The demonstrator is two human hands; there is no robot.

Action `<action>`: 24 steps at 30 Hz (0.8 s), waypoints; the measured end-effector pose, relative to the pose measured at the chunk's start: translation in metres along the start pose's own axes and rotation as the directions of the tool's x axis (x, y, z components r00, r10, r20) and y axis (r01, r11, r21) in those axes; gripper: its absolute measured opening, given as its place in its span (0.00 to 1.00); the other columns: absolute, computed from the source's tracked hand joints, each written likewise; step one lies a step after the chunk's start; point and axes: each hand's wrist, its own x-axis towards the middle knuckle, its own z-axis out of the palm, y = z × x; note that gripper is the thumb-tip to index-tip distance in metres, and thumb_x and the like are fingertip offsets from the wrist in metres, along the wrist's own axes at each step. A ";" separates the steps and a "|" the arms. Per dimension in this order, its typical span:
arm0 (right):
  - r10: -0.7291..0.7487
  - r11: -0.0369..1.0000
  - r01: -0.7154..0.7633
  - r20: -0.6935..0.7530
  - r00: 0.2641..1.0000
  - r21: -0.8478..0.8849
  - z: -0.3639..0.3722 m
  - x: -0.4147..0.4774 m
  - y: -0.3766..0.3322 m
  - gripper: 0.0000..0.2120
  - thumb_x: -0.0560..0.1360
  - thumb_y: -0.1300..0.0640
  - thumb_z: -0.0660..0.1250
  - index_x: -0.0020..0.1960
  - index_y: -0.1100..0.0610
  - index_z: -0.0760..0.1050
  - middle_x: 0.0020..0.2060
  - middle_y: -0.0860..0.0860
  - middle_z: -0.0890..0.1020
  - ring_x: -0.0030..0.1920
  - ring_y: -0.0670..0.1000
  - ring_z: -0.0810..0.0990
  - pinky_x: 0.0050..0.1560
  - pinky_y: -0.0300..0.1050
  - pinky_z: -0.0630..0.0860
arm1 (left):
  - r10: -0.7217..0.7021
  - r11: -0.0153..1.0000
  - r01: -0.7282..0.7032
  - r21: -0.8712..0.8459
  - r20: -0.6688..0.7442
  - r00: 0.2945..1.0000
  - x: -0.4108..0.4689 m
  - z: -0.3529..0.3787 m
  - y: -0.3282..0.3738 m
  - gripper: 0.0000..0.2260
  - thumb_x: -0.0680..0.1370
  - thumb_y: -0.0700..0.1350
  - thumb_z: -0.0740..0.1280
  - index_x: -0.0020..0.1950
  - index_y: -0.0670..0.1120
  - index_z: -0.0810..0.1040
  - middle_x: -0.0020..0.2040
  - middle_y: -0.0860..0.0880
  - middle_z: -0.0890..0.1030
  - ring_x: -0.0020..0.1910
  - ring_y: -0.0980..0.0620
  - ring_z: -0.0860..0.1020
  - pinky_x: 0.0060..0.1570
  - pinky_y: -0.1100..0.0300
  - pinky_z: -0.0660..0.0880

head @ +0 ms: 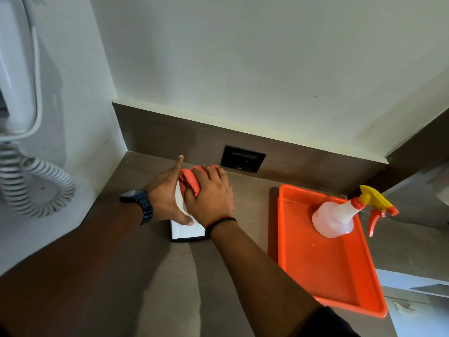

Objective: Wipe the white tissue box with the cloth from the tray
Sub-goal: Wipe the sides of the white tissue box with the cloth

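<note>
Wiping is underway: right hand (210, 195) is pressing cloth (190, 180) onto box (185, 231), left hand (166, 193) is lying flat, steadying; remaining faces probably need passes next.

No text, label or number is legible on anything in view.

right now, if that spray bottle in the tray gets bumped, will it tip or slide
The spray bottle probably tips easily: it looks nearly empty, so light, and its yellow and orange trigger head juts well off to one side. It may also slide, since the orange tray looks smooth, though the raised rim should stop it.
</note>
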 end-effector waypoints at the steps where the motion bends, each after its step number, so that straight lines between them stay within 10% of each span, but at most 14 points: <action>1: -0.017 1.000 0.017 -0.027 0.999 -0.007 0.001 -0.003 -0.002 0.20 0.75 0.46 0.65 0.65 0.53 0.76 0.66 0.55 0.79 0.72 0.61 0.69 0.67 0.61 0.70 | 0.011 1.000 -0.011 -0.009 0.005 1.000 0.000 0.000 0.000 0.70 0.53 0.54 0.84 0.72 0.54 0.28 0.75 0.43 0.60 0.72 0.44 0.60 0.69 0.44 0.63; 6: -0.131 0.991 0.131 -0.096 0.987 -0.016 0.001 -0.022 0.016 0.21 0.73 0.43 0.64 0.63 0.51 0.77 0.64 0.52 0.81 0.68 0.59 0.73 0.60 0.58 0.74 | 0.029 1.000 -0.029 -0.007 -0.013 0.999 0.000 0.003 -0.001 0.69 0.53 0.54 0.84 0.73 0.52 0.31 0.73 0.43 0.64 0.70 0.44 0.64 0.68 0.45 0.66; 10: 0.159 0.940 -0.130 -0.067 0.985 0.317 0.002 -0.019 0.030 0.18 0.74 0.53 0.68 0.64 0.55 0.78 0.62 0.55 0.80 0.62 0.57 0.76 0.62 0.52 0.75 | -0.072 0.996 0.069 -0.053 -0.057 0.996 -0.003 0.009 0.005 0.68 0.52 0.53 0.84 0.75 0.52 0.36 0.76 0.44 0.58 0.72 0.43 0.60 0.69 0.45 0.64; 14: 0.738 0.380 -0.425 0.007 0.674 0.822 -0.005 -0.005 0.038 0.10 0.71 0.60 0.70 0.51 0.52 0.83 0.44 0.53 0.86 0.43 0.51 0.85 0.44 0.43 0.79 | -0.228 0.969 0.171 -0.178 -0.379 0.897 -0.015 0.040 0.036 0.63 0.48 0.58 0.83 0.75 0.44 0.54 0.70 0.38 0.67 0.67 0.38 0.66 0.65 0.45 0.65; 18: 0.910 0.026 -0.262 0.085 0.405 0.965 -0.018 -0.004 0.078 0.11 0.72 0.61 0.71 0.54 0.55 0.82 0.39 0.50 0.83 0.37 0.48 0.82 0.45 0.44 0.80 | -0.240 0.965 0.255 -0.061 -0.601 0.762 -0.021 0.058 0.066 0.58 0.46 0.68 0.78 0.71 0.51 0.62 0.66 0.39 0.69 0.64 0.37 0.67 0.60 0.40 0.66; 21: 0.906 0.011 -0.181 0.067 0.417 0.983 -0.018 -0.013 0.095 0.15 0.73 0.63 0.70 0.59 0.57 0.81 0.53 0.55 0.85 0.55 0.57 0.84 0.64 0.58 0.78 | 0.172 0.963 -0.109 0.246 -0.249 0.953 0.001 0.028 0.050 0.61 0.49 0.73 0.72 0.76 0.53 0.52 0.76 0.43 0.60 0.74 0.40 0.57 0.70 0.41 0.56; 24: 0.908 0.018 -0.160 0.052 0.416 0.987 -0.013 -0.021 0.103 0.14 0.73 0.64 0.69 0.59 0.59 0.81 0.56 0.60 0.85 0.58 0.60 0.84 0.65 0.59 0.78 | 0.154 0.916 -0.231 0.329 0.242 0.958 0.024 -0.001 0.035 0.57 0.55 0.67 0.76 0.76 0.54 0.50 0.77 0.49 0.55 0.75 0.47 0.52 0.73 0.49 0.50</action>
